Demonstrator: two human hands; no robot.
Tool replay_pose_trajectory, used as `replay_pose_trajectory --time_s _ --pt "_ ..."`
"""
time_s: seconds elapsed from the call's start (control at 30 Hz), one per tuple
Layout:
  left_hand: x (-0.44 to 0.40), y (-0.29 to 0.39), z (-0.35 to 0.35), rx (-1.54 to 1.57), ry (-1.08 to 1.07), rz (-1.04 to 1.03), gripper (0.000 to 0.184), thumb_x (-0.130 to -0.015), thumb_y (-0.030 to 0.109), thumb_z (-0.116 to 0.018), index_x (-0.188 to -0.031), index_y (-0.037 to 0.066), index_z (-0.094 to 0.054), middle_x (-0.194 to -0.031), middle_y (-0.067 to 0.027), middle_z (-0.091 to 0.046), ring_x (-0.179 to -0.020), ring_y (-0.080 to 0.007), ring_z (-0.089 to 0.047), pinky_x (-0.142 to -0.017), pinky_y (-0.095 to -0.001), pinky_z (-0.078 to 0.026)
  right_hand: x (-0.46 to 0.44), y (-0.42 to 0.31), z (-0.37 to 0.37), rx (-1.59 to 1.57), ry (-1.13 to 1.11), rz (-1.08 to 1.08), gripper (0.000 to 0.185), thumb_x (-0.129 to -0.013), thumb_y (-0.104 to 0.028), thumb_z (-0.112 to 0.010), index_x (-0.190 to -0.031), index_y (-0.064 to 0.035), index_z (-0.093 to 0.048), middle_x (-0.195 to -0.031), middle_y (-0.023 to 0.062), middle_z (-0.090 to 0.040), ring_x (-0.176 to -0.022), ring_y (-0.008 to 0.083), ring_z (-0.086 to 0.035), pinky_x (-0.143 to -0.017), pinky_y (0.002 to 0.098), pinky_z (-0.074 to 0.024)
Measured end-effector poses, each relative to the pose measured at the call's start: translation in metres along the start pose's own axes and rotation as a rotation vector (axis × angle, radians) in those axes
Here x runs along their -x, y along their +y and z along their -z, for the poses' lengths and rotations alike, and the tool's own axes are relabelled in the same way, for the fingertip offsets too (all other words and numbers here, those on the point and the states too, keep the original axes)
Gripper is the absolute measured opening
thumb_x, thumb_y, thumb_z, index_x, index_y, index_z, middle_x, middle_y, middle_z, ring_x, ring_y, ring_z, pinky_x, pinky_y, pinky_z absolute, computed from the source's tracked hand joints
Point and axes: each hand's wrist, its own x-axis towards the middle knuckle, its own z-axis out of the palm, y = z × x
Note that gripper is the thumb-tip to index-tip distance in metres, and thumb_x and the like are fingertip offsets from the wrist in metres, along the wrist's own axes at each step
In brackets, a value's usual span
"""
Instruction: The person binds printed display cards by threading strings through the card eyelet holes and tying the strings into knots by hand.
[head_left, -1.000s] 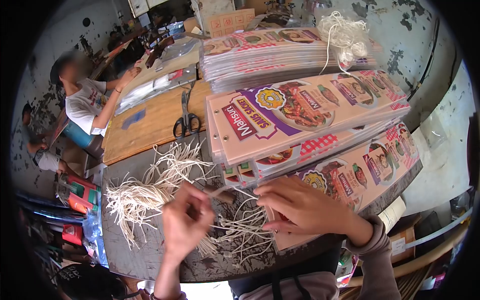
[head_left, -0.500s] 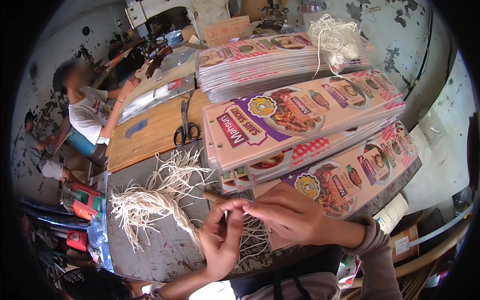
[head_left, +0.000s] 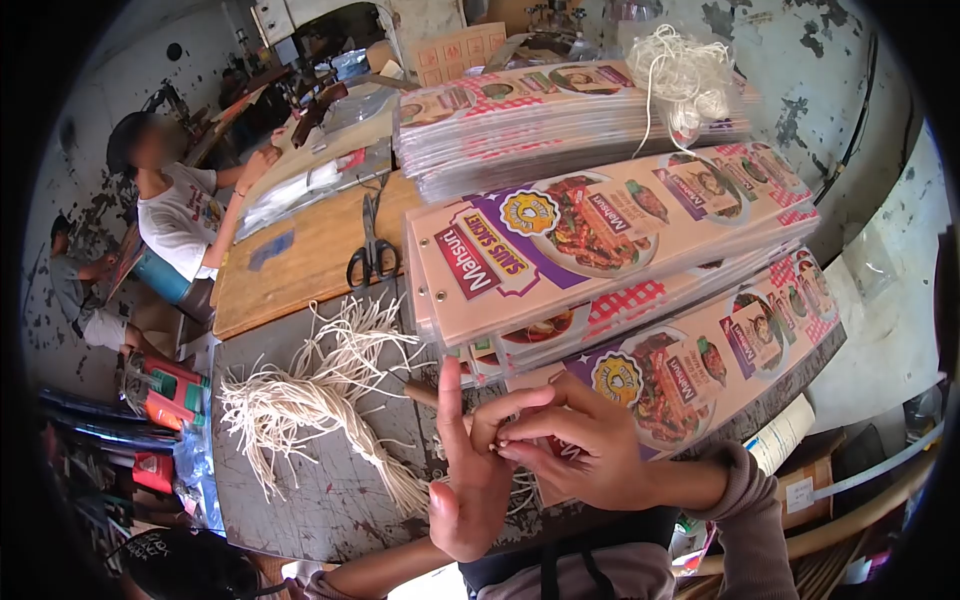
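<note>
My left hand (head_left: 470, 480) is raised over the table's front edge, index finger stretched up and thumb apart, with another finger bent toward my right hand. My right hand (head_left: 585, 445) pinches a small pale bit of cord against that bent finger; most of the cord is hidden by the fingers. To the left lies a bundle of cream cords (head_left: 320, 400), loose at both ends. A thin tool with a brown handle (head_left: 422, 393) lies behind my left hand. Under and beyond my right hand are printed "Mahsuri" panels (head_left: 690, 360) with metal eyelets.
Taller stacks of panels (head_left: 560, 140) stand behind, with a plastic bag of white cord (head_left: 685, 80) on top. Black-handled scissors (head_left: 373, 250) rest by a wooden board (head_left: 320, 270). A person in a white shirt (head_left: 180, 220) works at the far left; another sits behind.
My left hand has opened from a pinch, with its index finger now pointing up and its thumb spread. My right hand has turned and its fingertips sit slightly lower, against the left fingers.
</note>
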Motion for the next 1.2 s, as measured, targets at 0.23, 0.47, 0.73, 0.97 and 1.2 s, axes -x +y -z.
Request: replay_pose_trajectory --time_s 0.23,0.47,0.73,0.97,1.2 --pt "-0.001 0.006 -0.002 -0.105 -0.075 -0.005 0.094 -0.083 0.072 -0.022 -0.144 0.01 0.013 -0.142 -0.0181 -0.027 -0.121 -0.0293 -0.04 -0.101 -0.0429 -0.032 -0.001 0.006 -0.001 0.091 0.092 0.254 0.023 -0.064 -0.011 -0.079 -0.083 -0.0114 -0.066 -0.078 -0.0012 -0.058 -0.068 0.016 -0.051 -0.058 0.0288 -0.037" --pt "0.002 0.015 0.002 -0.199 -0.231 0.095 0.096 -0.081 0.075 -0.02 -0.143 0.01 0.014 -0.148 -0.0202 -0.012 -0.126 -0.0305 -0.036 -0.101 -0.0417 -0.032 0.003 0.005 0.003 0.226 0.034 0.307 0.024 -0.065 -0.016 -0.078 -0.085 -0.0127 -0.065 -0.083 -0.0032 -0.058 -0.07 0.018 -0.052 -0.062 0.0317 -0.0344" --pt "0.002 0.021 0.012 -0.184 -0.342 0.081 0.098 -0.081 0.066 -0.046 -0.145 0.009 0.002 -0.145 -0.03 -0.009 -0.134 -0.0356 -0.017 -0.102 -0.0453 -0.024 0.002 0.004 0.004 0.214 0.116 0.405 0.026 -0.063 -0.013 -0.079 -0.084 -0.0086 -0.064 -0.081 -0.0006 -0.057 -0.071 0.0182 -0.054 -0.066 0.0326 -0.0348" --pt "-0.002 0.049 0.039 -0.648 -0.66 0.168 0.048 -0.094 0.041 -0.042 -0.116 -0.001 -0.05 -0.105 -0.0164 -0.054 -0.095 -0.0198 -0.051 -0.084 -0.0337 -0.039 0.012 0.01 0.029 0.373 0.066 0.595 0.017 -0.068 -0.019 -0.076 -0.081 -0.0142 -0.067 -0.087 -0.0047 -0.062 -0.074 0.0099 -0.054 -0.07 0.0357 -0.0308" --pt "0.01 0.037 0.037 -0.284 -0.199 0.703 0.031 -0.1 0.023 -0.035 -0.1 -0.002 -0.051 -0.09 -0.0046 -0.053 -0.082 -0.0119 -0.051 -0.078 -0.0248 -0.042 0.012 0.007 0.008 0.243 -0.14 0.693 0.016 -0.072 -0.017 -0.072 -0.086 -0.0107 -0.067 -0.093 -0.0009 -0.062 -0.087 0.0149 -0.057 -0.075 0.0342 -0.0439"
